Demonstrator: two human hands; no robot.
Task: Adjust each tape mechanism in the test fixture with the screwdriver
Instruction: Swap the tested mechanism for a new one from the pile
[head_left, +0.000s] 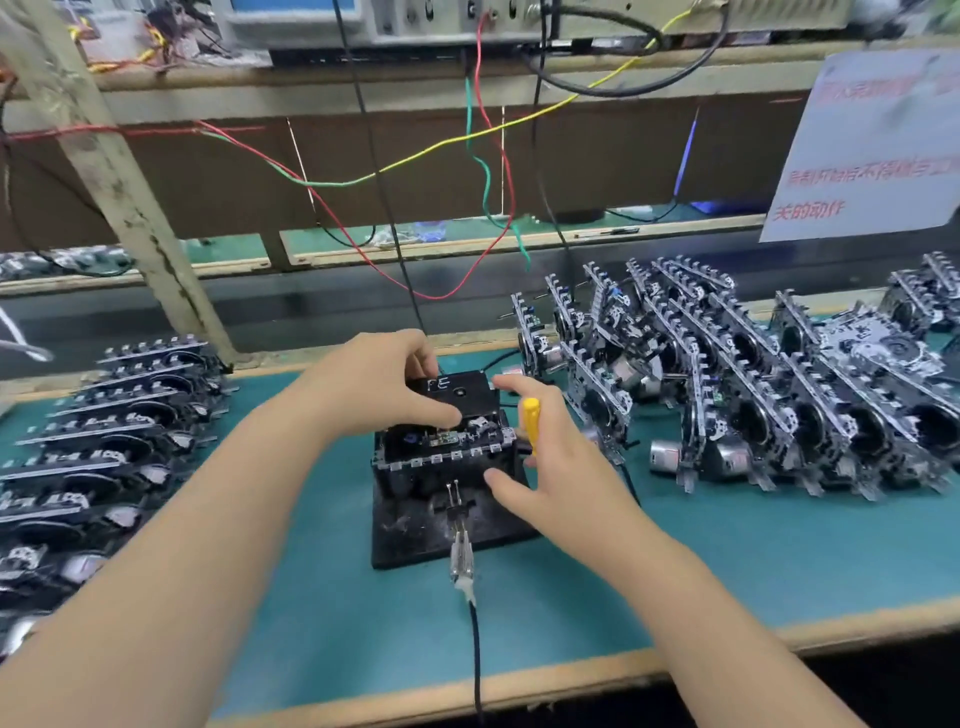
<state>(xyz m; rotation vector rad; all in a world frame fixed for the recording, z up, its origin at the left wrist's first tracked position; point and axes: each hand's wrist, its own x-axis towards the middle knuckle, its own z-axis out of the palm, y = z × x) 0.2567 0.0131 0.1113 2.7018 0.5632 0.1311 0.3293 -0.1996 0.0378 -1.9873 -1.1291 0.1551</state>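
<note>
Left hand (382, 384) pinches the light, fragile tape mechanism (449, 441) by its edges in the fixture (415, 525), right hand (545, 457) clutching the screwdriver (531, 418).

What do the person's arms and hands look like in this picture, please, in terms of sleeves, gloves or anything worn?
Both forearms are bare as far as the picture shows, with no sleeves in view. The left hand and the right hand wear no gloves, and no rings, watch or wrist strap can be seen. No markings or cables are attached to either arm.
</note>
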